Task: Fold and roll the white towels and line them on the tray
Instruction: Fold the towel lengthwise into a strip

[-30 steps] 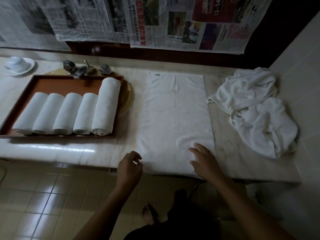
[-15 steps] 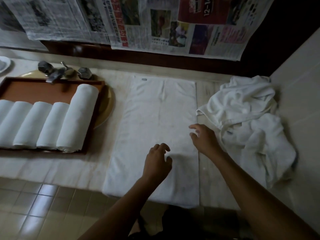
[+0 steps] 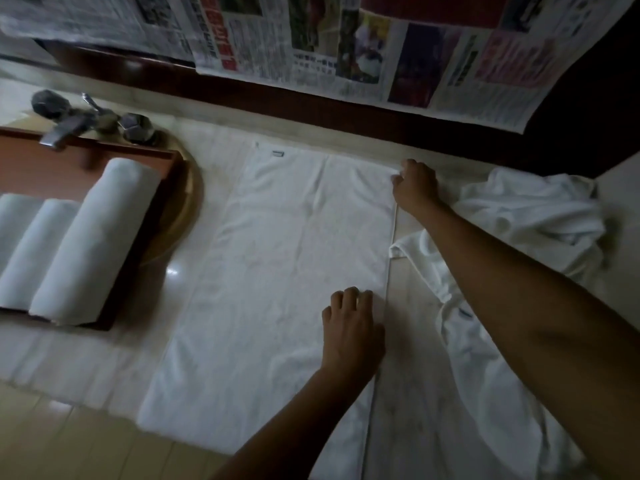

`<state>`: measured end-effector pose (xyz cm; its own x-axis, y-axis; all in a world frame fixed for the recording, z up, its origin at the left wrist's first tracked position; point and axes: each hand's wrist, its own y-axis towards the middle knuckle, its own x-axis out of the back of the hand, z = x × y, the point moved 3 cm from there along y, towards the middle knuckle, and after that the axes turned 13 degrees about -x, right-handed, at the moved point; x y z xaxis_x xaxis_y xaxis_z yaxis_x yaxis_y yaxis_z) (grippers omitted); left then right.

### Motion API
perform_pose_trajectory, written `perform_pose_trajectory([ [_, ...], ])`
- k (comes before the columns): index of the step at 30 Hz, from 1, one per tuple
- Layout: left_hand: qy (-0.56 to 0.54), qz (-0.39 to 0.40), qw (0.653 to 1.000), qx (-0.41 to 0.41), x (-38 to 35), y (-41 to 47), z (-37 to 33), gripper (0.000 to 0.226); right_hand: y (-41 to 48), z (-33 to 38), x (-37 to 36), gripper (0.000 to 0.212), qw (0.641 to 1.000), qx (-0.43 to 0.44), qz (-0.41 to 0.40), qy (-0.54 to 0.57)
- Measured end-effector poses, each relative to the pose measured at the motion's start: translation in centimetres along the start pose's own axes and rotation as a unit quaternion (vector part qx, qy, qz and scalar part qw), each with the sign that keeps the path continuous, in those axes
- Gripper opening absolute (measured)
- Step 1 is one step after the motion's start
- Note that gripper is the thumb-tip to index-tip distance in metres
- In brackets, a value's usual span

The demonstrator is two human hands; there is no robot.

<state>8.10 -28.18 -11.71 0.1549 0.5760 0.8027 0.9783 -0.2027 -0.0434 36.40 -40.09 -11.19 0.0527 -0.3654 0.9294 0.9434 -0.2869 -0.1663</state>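
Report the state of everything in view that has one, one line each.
flat towel: spread open on the counter, not yet rolled.
rolled towels: rolled, lying side by side in the tray.
tray: holds the rolls, far part bare.
towel pile: crumpled, unfolded, right of the flat towel.
right hand: grips the flat towel's far right corner.
left hand: rests on the flat towel near its right edge; grip unclear.
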Motion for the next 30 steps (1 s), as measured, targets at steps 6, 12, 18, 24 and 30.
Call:
perform_pose_trajectory([
  [6, 0.067, -0.011, 0.998, 0.018, -1.3, 1.1, -0.4, 0.042, 3.6, 0.3, -1.2, 0.041, 0.999, -0.016, 0.034, -0.003],
  [12, 0.117, -0.017, 0.993, 0.028, -1.8, 2.1, -0.3, 0.046, 4.7, -0.1, 0.1, 0.032, 0.981, -0.083, 0.118, 0.133],
  [18, 0.102, 0.011, 0.994, 0.039, -1.5, 2.6, -0.6, 0.025, 4.0, -0.1, 1.0, 0.007, 0.914, -0.132, 0.157, 0.349],
  [24, -0.024, 0.030, 0.997, 0.066, 1.3, 2.8, 0.5, 0.010, 2.6, 2.1, 1.8, 0.014, 0.823, -0.140, 0.216, 0.506],
  [30, -0.296, -0.048, 0.939, 0.171, 9.6, 1.1, 4.7, 0.020, 0.5, 7.5, 1.8, 0.026, 0.846, -0.040, 0.238, 0.476],
])
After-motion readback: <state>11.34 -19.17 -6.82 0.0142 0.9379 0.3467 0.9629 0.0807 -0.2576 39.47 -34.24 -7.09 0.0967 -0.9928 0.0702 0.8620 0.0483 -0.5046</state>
